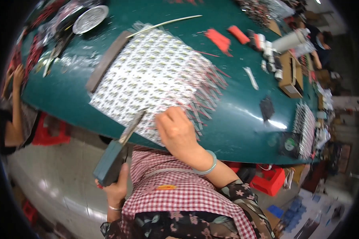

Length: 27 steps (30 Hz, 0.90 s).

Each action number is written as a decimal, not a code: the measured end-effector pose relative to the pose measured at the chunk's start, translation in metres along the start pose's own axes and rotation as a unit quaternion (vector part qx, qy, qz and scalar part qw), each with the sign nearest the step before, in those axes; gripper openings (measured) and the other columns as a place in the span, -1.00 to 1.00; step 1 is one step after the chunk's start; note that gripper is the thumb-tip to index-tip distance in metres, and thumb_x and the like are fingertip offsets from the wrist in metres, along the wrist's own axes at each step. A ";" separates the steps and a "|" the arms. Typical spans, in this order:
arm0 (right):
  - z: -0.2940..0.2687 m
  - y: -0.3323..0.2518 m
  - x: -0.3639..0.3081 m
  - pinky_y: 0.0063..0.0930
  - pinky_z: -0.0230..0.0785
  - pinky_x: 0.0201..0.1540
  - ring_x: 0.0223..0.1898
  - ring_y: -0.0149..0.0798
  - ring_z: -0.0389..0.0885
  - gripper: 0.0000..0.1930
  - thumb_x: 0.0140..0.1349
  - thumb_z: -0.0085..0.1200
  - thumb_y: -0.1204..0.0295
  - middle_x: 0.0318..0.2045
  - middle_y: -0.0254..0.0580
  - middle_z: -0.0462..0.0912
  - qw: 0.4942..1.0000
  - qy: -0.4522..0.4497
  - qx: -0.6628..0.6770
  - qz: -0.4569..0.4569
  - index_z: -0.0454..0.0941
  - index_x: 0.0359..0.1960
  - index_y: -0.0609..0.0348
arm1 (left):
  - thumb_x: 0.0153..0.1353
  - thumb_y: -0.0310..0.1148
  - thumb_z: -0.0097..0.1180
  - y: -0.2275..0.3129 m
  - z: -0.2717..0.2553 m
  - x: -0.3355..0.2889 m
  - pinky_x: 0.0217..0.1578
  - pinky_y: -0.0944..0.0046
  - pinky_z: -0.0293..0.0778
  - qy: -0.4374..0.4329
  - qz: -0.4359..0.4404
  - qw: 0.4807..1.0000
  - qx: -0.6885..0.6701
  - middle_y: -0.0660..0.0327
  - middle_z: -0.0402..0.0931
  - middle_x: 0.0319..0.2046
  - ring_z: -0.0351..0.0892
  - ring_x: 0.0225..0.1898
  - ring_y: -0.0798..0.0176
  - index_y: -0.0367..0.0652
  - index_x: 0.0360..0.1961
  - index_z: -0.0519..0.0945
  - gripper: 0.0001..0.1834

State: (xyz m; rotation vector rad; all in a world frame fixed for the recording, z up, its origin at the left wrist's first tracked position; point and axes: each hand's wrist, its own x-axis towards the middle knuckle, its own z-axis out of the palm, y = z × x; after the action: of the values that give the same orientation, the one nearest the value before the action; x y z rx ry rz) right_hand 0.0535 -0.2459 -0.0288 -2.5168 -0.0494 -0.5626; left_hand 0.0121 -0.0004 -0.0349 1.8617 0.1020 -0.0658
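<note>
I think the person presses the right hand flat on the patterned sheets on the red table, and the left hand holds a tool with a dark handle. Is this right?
Not quite. In the head view the table is dark green, not red. The rest holds: the right hand presses on the patterned sheets, and the left hand holds a tool with a dark handle.

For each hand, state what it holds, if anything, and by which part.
Left hand grips a knife by its dark block handle. Right hand holds nothing; it presses flat on the printed sheet.
</note>
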 end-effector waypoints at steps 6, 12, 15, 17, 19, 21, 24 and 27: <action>-0.084 0.085 0.029 -0.16 0.40 -0.26 -0.33 0.05 0.53 -0.98 0.16 0.16 0.59 -0.43 -0.03 0.54 0.986 0.135 -0.060 0.078 0.56 -0.40 0.24 | 0.23 -0.59 0.25 0.007 0.004 0.010 -0.57 0.42 0.28 -0.018 -0.005 0.998 -0.059 0.23 0.55 -0.39 0.37 -0.57 0.48 -0.37 -0.01 0.57 -0.70; -0.126 0.240 0.014 -0.19 0.44 -0.07 -0.14 -0.04 0.54 -0.91 0.12 0.25 0.52 -0.29 -0.15 0.61 0.909 0.183 -0.330 0.176 0.67 -0.32 0.20 | 0.24 -0.62 0.21 0.008 0.007 0.017 -0.57 0.42 0.29 -0.025 -0.006 0.998 -0.062 0.20 0.57 -0.32 0.38 -0.57 0.48 -0.38 0.01 0.55 -0.69; -0.126 0.259 0.010 -0.19 0.46 -0.09 -0.16 -0.05 0.56 -0.90 0.11 0.26 0.51 -0.29 -0.16 0.62 0.905 0.151 -0.342 0.203 0.69 -0.33 0.21 | 0.24 -0.63 0.21 0.008 0.007 0.018 -0.58 0.42 0.31 -0.024 0.000 0.998 -0.060 0.17 0.58 -0.27 0.39 -0.56 0.48 -0.40 0.02 0.55 -0.69; -0.122 0.261 0.010 -0.17 0.46 -0.11 -0.19 -0.03 0.56 -0.94 0.13 0.24 0.51 -0.33 -0.14 0.60 0.901 0.147 -0.348 0.212 0.66 -0.36 0.21 | 0.24 -0.63 0.20 0.008 0.006 0.017 -0.59 0.42 0.32 -0.024 -0.001 0.998 -0.057 0.16 0.59 -0.25 0.40 -0.56 0.48 -0.40 0.02 0.54 -0.69; -0.119 0.262 0.012 -0.16 0.46 -0.13 -0.20 -0.03 0.56 -0.96 0.13 0.22 0.52 -0.34 -0.14 0.60 0.900 0.158 -0.350 0.206 0.64 -0.39 0.20 | 0.24 -0.63 0.20 0.012 0.008 0.019 -0.60 0.42 0.31 -0.032 0.017 0.998 -0.055 0.16 0.58 -0.26 0.40 -0.56 0.47 -0.41 0.03 0.54 -0.68; -0.117 0.261 0.014 -0.16 0.45 -0.14 -0.21 -0.03 0.56 -0.97 0.14 0.21 0.53 -0.36 -0.14 0.59 0.899 0.169 -0.351 0.201 0.62 -0.42 0.20 | 0.24 -0.63 0.20 0.009 0.009 0.019 -0.60 0.42 0.31 -0.028 0.004 0.998 -0.062 0.17 0.58 -0.27 0.40 -0.56 0.47 -0.41 0.03 0.54 -0.68; -0.117 0.258 0.015 -0.15 0.44 -0.18 -0.23 -0.03 0.55 -0.95 0.15 0.18 0.55 -0.40 -0.14 0.57 0.906 0.175 -0.343 0.176 0.56 -0.44 0.18 | 0.24 -0.63 0.20 0.007 0.007 0.019 -0.59 0.42 0.31 -0.027 -0.006 0.997 -0.066 0.17 0.57 -0.29 0.39 -0.56 0.47 -0.41 0.03 0.53 -0.68; -0.121 0.256 0.018 -0.12 0.43 -0.18 -0.23 -0.01 0.55 -0.94 0.16 0.17 0.57 -0.38 -0.12 0.56 0.906 0.169 -0.348 0.171 0.53 -0.38 0.17 | 0.24 -0.62 0.21 0.009 0.007 0.019 -0.59 0.42 0.31 -0.029 0.000 0.998 -0.057 0.19 0.57 -0.32 0.39 -0.56 0.48 -0.41 0.03 0.54 -0.67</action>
State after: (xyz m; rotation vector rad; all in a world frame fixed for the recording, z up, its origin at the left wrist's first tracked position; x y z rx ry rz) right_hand 0.0623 -0.5278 -0.0608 -2.9376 0.8469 -0.9879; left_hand 0.0318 -0.0089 -0.0300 1.7451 0.0638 -0.1114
